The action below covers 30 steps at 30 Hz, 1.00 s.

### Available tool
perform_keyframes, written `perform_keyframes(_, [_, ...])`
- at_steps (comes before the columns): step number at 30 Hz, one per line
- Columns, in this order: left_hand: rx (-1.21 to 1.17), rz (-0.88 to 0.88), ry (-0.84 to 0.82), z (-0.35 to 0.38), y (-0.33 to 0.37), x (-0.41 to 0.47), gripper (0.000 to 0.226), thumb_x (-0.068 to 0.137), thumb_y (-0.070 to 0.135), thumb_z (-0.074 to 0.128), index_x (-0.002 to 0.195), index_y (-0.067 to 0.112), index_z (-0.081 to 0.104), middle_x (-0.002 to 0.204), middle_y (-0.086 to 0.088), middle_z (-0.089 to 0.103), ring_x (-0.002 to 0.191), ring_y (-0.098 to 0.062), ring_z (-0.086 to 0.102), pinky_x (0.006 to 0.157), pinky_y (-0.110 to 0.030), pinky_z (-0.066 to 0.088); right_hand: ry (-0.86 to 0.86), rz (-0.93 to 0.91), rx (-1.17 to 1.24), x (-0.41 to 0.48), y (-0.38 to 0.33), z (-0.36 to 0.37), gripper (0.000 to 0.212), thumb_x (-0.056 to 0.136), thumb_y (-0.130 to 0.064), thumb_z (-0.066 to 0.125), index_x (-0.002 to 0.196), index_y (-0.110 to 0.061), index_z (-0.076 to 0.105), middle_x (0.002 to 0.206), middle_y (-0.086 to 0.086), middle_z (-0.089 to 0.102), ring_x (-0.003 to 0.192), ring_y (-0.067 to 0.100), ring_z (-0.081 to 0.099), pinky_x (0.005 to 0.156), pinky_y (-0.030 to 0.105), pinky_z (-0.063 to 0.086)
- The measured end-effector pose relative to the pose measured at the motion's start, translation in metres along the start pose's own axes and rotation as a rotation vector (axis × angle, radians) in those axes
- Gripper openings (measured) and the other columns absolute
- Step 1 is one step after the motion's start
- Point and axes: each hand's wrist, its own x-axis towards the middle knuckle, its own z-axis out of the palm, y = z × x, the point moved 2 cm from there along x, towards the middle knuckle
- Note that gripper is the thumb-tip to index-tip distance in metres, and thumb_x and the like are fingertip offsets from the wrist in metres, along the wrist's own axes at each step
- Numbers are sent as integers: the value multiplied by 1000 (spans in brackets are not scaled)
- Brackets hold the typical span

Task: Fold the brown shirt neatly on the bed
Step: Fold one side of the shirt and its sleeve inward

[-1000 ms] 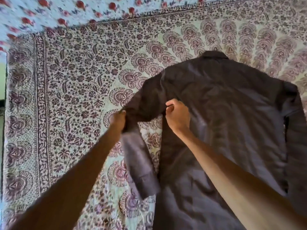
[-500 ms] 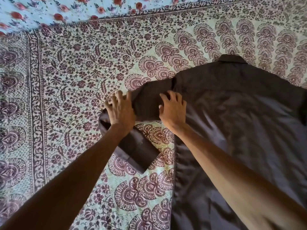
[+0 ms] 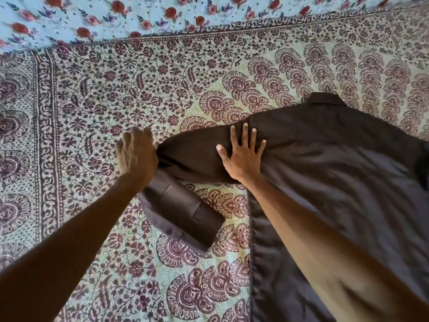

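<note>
Pressure comes from my right hand [image 3: 241, 156], which lies flat, palm down, all five fingers straight and spread. It grasps nothing. It presses on the brown shirt [image 3: 336, 173] where the shoulder meets the sleeve [image 3: 192, 159].

My left hand [image 3: 137, 154] is positioned at the outer bend of that sleeve. Its back faces up and its fingers reach away from me, nearly straight, over the bedspread [image 3: 92, 101]. The thumb side touches the cloth at the bend. No fabric is visible between the fingers, so I read this hand as released; motion blur hides finer detail.

Shirt position: spread flat on the bed, right of centre in the head view, with the collar [image 3: 325, 99] at the far end. The sleeve runs leftward from the shoulder to my left hand. There it doubles back, and its lower part lies slanted toward me and to the right. That part ends at the cuff [image 3: 204, 231], which rests on the bedspread just beside the shirt's straight side edge but apart from it. My right forearm crosses over the body of the shirt.

The bedspread has a maroon print on a pale green ground. Beyond its far border lies a light blue floral sheet [image 3: 116, 19] with red roses.
</note>
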Motion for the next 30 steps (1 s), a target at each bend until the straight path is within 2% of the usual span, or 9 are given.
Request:
perform_keyframes(2, [-1,255,131,6,16,-8,29,87,12,63,115,11,55,118,-15,55,106,-30,54,91,-45,44,13,8,2,7,2,-2,75,92,-69,20,154,-30,3,163,6,-8,149,29,-10,115,62,-6])
perform_keyframes(5, [40,615,24,26,46,-30,32,88,21,58,120,18,55,122,-9,56,111,-27,54,97,-45,43,1,2,-10,18,5,-5,75,92,-69,20,154,-30,6,163,5,-9,149,28,-11,115,63,-6])
perform_keyframes(10, [-6,110,-152,36,29,-31,51,91,27,50,140,23,35,140,-12,36,122,-35,42,88,-54,47,-9,-16,-111,23,5,-9,75,91,-71,16,154,-32,5,163,5,-9,149,28,-10,112,65,-12])
perform_keyframes(13, [19,-49,-193,27,21,-27,62,85,21,56,142,18,31,140,-17,33,123,-39,39,92,-55,41,19,15,-192,22,1,-8,74,92,-68,18,154,-29,9,163,9,-3,149,32,-7,112,64,-14])
perform_keyframes(17, [266,27,-316,16,25,-34,66,78,34,68,133,15,37,133,-12,44,121,-32,47,103,-51,33,204,-77,-211,9,-37,-15,59,91,-39,52,143,-15,40,155,15,29,145,37,20,116,61,5])
perform_keyframes(21, [391,187,-444,6,12,-37,25,89,44,50,96,21,60,102,-1,63,111,-23,57,116,-52,12,167,-288,-68,-13,-95,-8,38,89,-36,57,122,-17,56,129,8,54,118,32,50,100,49,39])
perform_keyframes(24, [493,270,-545,-6,-19,-26,39,92,38,39,64,17,55,74,5,62,102,-18,62,119,-49,0,79,-203,-44,-17,-119,4,51,88,-55,52,122,-18,52,130,13,47,119,38,44,97,58,40])
perform_keyframes(27, [703,345,-652,-23,-62,-9,33,93,38,44,74,20,63,83,7,63,114,-21,56,112,-67,-5,50,-77,-34,-13,-129,8,67,83,-65,52,129,-17,46,137,16,40,125,42,37,98,70,33])
perform_keyframes(30, [678,182,-723,-40,-109,6,36,94,43,41,69,23,58,95,5,68,118,-18,55,110,-69,-5,-10,13,-27,-14,-145,10,76,82,-60,57,138,-13,38,148,19,29,135,45,27,100,75,24])
